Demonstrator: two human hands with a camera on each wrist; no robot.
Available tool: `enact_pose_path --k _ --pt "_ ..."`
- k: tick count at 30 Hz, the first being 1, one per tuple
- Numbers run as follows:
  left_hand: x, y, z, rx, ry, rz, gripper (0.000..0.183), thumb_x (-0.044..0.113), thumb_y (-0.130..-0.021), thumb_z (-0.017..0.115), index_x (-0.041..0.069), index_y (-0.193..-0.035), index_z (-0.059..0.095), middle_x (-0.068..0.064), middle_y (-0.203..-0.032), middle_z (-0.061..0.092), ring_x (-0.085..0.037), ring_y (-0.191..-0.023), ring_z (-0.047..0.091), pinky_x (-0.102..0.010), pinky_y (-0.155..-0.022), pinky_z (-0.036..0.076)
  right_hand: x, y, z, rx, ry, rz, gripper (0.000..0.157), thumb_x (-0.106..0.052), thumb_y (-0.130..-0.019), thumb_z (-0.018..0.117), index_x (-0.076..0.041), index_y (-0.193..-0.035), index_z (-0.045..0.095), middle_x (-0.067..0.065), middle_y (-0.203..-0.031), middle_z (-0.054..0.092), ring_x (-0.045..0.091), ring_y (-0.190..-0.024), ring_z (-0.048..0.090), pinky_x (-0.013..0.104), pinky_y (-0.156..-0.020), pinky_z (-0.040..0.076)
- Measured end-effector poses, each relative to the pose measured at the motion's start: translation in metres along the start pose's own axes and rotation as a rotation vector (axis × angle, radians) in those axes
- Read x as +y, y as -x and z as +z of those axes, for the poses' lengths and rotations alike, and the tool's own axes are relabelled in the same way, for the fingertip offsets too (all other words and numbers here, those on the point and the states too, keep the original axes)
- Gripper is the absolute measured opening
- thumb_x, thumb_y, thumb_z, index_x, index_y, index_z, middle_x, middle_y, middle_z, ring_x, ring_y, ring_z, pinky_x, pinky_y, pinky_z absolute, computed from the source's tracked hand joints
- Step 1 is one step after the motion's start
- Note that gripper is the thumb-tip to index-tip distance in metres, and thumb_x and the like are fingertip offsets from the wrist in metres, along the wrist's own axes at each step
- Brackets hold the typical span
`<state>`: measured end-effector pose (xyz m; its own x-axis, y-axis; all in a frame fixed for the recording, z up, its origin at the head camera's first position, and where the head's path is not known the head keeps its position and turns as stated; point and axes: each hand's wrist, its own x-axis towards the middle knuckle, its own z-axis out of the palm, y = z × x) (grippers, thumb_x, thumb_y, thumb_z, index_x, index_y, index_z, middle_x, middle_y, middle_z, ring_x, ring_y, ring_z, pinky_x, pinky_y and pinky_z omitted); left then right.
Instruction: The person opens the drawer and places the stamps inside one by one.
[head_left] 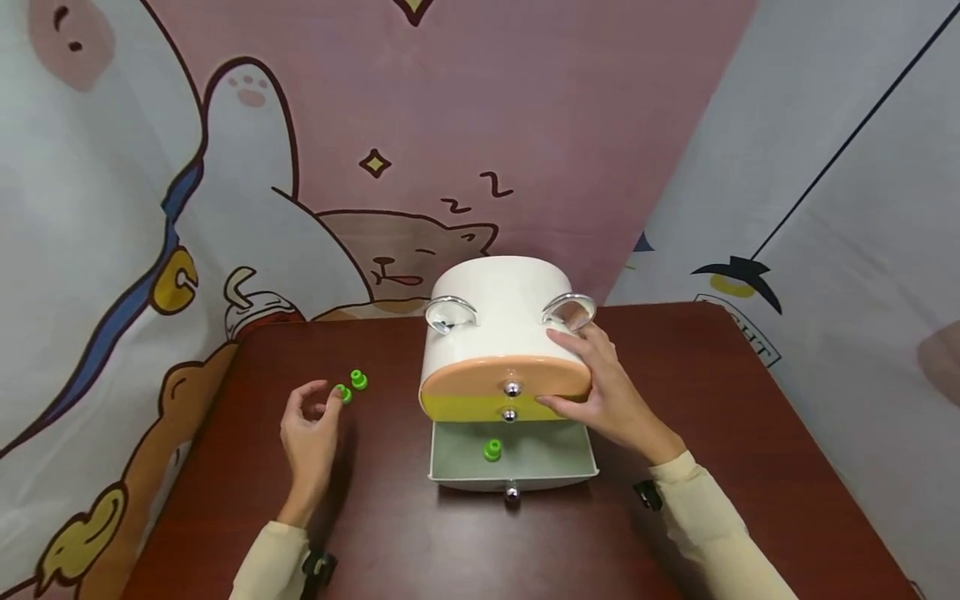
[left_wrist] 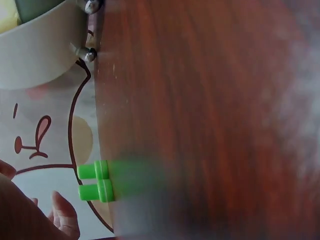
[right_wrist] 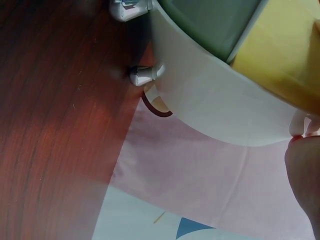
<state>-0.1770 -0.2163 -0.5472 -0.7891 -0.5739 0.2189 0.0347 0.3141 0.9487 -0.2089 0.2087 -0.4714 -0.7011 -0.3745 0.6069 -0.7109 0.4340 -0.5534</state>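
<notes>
A small white drawer cabinet stands on the table, its peach and yellow drawer fronts closed. Its grey-green bottom drawer is pulled out, with one stepped green plastic peg inside. My right hand grips the cabinet's right side, thumb across the yellow front and forefinger on the white shell; in the right wrist view only part of that hand shows. To the left, my left hand reaches with parted fingers to two more green pegs. In the left wrist view its fingers are just short of the pegs.
Two metal loops stick out from the cabinet's top. Small metal feet lift it off the brown table. Behind the table hangs a cartoon-printed cloth.
</notes>
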Motion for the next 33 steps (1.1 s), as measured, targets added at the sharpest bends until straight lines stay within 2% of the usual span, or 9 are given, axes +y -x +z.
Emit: enact_pose_path --k 4,8,12,15,20,23,27,33 --pt "-0.004 -0.004 0.002 -0.012 -0.037 -0.041 0.029 0.019 -0.097 0.082 0.007 -0.123 0.076 -0.009 -0.087 0.066 -0.011 -0.075 0.06 -0.018 -0.056 0.044 0.0 0.003 -0.003 -0.003 0.002 0.012 0.104 -0.002 -0.066 0.105 -0.013 -0.157 0.055 0.02 -0.152 0.048 0.037 -0.141 0.039 0.063 -0.102 0.039" --pt "-0.006 -0.011 0.003 -0.065 -0.142 -0.049 0.027 0.016 -0.093 0.084 0.009 -0.12 0.079 -0.011 -0.087 0.071 -0.009 -0.071 0.061 -0.02 -0.054 0.044 0.001 0.003 -0.003 -0.006 -0.008 0.015 0.105 -0.001 -0.066 0.104 -0.012 -0.158 0.054 0.021 -0.153 0.048 0.037 -0.142 0.038 0.063 -0.103 0.039" --pt "-0.006 -0.019 0.006 -0.112 -0.235 -0.061 0.027 0.014 -0.09 0.085 0.011 -0.116 0.08 -0.011 -0.087 0.072 -0.009 -0.07 0.059 -0.023 -0.06 0.043 0.003 0.001 -0.002 0.009 -0.003 -0.008 0.104 -0.001 -0.066 0.104 -0.011 -0.157 0.054 0.022 -0.153 0.048 0.038 -0.141 0.039 0.063 -0.103 0.037" --pt "-0.008 -0.024 0.007 -0.118 -0.266 -0.066 0.025 0.014 -0.089 0.084 0.01 -0.114 0.08 -0.011 -0.09 0.074 -0.009 -0.071 0.058 -0.026 -0.065 0.042 0.003 0.0 -0.001 0.013 -0.001 -0.018 0.103 -0.002 -0.066 0.104 -0.011 -0.157 0.054 0.021 -0.153 0.048 0.038 -0.141 0.039 0.063 -0.104 0.036" --pt "-0.011 -0.032 0.006 -0.126 -0.306 -0.072 0.023 0.012 -0.09 0.083 0.009 -0.112 0.08 -0.014 -0.1 0.078 -0.022 -0.08 0.065 -0.036 -0.075 0.044 0.003 -0.002 0.002 0.007 -0.008 -0.022 0.102 -0.002 -0.067 0.103 -0.011 -0.157 0.055 0.021 -0.154 0.049 0.038 -0.144 0.038 0.064 -0.106 0.035" --pt "-0.011 -0.033 0.004 -0.134 -0.338 -0.054 0.019 0.012 -0.09 0.083 0.009 -0.109 0.079 -0.016 -0.099 0.079 -0.031 -0.089 0.069 -0.045 -0.084 0.045 0.003 -0.002 0.002 0.003 -0.013 -0.026 0.102 -0.003 -0.068 0.103 -0.011 -0.157 0.055 0.021 -0.155 0.048 0.039 -0.145 0.038 0.065 -0.108 0.034" --pt "-0.01 -0.033 0.003 -0.144 -0.381 -0.013 0.013 0.012 -0.091 0.083 0.009 -0.102 0.078 -0.015 -0.097 0.079 -0.037 -0.096 0.069 -0.055 -0.092 0.044 0.002 -0.002 0.002 -0.001 -0.015 -0.02 0.102 -0.005 -0.069 0.104 -0.012 -0.157 0.054 0.02 -0.158 0.045 0.039 -0.146 0.037 0.065 -0.108 0.035" --pt "-0.009 -0.03 0.004 -0.143 -0.432 0.085 0.009 0.014 -0.09 0.085 0.008 -0.095 0.08 -0.014 -0.091 0.079 -0.041 -0.092 0.07 -0.06 -0.088 0.047 0.002 -0.001 0.0 0.004 -0.014 -0.017 0.101 -0.005 -0.069 0.104 -0.012 -0.157 0.054 0.021 -0.158 0.046 0.04 -0.146 0.037 0.065 -0.108 0.035"
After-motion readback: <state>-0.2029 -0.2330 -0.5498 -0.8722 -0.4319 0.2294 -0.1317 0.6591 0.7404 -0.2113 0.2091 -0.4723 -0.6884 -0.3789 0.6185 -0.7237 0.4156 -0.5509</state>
